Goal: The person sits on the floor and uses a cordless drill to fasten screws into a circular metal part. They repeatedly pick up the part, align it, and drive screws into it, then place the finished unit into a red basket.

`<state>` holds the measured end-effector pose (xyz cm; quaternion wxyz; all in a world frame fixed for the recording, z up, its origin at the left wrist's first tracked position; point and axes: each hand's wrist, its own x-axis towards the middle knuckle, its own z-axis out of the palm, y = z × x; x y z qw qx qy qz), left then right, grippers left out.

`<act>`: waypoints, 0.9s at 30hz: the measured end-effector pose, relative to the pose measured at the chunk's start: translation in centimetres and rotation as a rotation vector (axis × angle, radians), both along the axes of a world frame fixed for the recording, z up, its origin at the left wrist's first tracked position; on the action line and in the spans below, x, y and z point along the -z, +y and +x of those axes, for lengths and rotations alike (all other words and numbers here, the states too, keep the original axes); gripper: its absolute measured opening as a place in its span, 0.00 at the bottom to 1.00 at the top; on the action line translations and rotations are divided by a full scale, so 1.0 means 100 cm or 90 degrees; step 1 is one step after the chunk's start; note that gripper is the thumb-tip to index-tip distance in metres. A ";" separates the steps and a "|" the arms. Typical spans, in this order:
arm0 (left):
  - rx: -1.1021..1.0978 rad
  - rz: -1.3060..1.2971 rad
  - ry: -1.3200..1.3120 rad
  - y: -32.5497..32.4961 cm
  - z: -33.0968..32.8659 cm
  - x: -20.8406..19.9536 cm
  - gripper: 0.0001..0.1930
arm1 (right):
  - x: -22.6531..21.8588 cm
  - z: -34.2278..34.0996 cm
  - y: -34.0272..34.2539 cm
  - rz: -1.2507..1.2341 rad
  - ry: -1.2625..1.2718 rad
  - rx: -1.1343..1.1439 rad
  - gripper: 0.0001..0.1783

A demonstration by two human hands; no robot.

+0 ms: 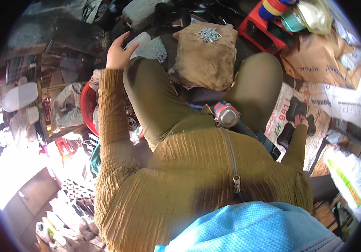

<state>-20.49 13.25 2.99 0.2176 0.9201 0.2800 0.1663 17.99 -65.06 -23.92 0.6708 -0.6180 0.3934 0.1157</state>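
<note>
My left hand (pixel 119 52) is raised beside my left knee, fingers apart and holding nothing. Close to it lie a white plastic piece (pixel 141 43) and a clear plastic bag (pixel 154 50). Out to the right, my right hand (pixel 301 121) has its fingers bent on a black plastic part (pixel 310 126); the grip is partly hidden. More black parts (pixel 286 134) lie around that hand on a white sack (pixel 276 112). Between my knees, a pile of silver screws (pixel 208 35) rests on a brown cloth-covered block (pixel 205 59). A power tool with a round silver end (pixel 226 115) lies in my lap.
A red plastic crate (pixel 258 29) stands at the far right, near a brown paper bag (pixel 319 59). On the left are a red basket (pixel 89 107) and a white container (pixel 19 97). Dark parts (pixel 176 14) lie at the far side.
</note>
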 end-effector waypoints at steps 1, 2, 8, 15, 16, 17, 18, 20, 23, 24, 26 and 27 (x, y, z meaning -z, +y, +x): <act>0.025 -0.047 0.038 0.010 0.010 0.002 0.30 | -0.019 0.012 0.028 0.049 -0.057 0.032 0.26; 0.060 -0.088 0.078 0.022 0.025 0.006 0.30 | -0.045 0.023 0.062 0.096 -0.114 -0.107 0.27; 0.194 0.055 0.437 0.102 0.172 0.116 0.32 | -0.256 0.002 0.330 0.150 -0.439 -0.547 0.22; -0.264 -0.341 0.356 0.145 0.232 0.315 0.48 | -0.258 -0.096 0.519 -0.252 -0.458 -1.364 0.21; -0.323 -0.345 0.232 0.140 0.232 0.337 0.47 | -0.253 -0.091 0.519 -0.358 -0.425 -1.461 0.23; -0.370 -0.372 0.126 0.132 0.228 0.355 0.46 | -0.249 -0.085 0.514 -0.488 -0.330 -1.559 0.24; -0.364 -0.405 0.068 0.130 0.223 0.368 0.44 | -0.245 -0.078 0.509 -0.644 -0.175 -1.655 0.26; -0.348 -0.520 -0.014 0.129 0.216 0.381 0.41 | -0.235 -0.066 0.502 -0.585 -0.284 -1.575 0.28; -0.332 -0.508 -0.024 0.134 0.213 0.381 0.41 | -0.228 -0.058 0.501 -0.510 -0.539 -1.427 0.30; -0.347 -0.519 -0.015 0.136 0.216 0.377 0.40 | -0.227 -0.057 0.502 -0.487 -0.489 -1.438 0.29; -0.350 -0.348 0.058 0.145 0.226 0.360 0.38 | -0.227 -0.058 0.504 -0.456 -0.457 -1.464 0.27; -0.337 -0.281 0.078 0.149 0.229 0.346 0.37 | -0.227 -0.058 0.504 -0.467 -0.458 -1.482 0.26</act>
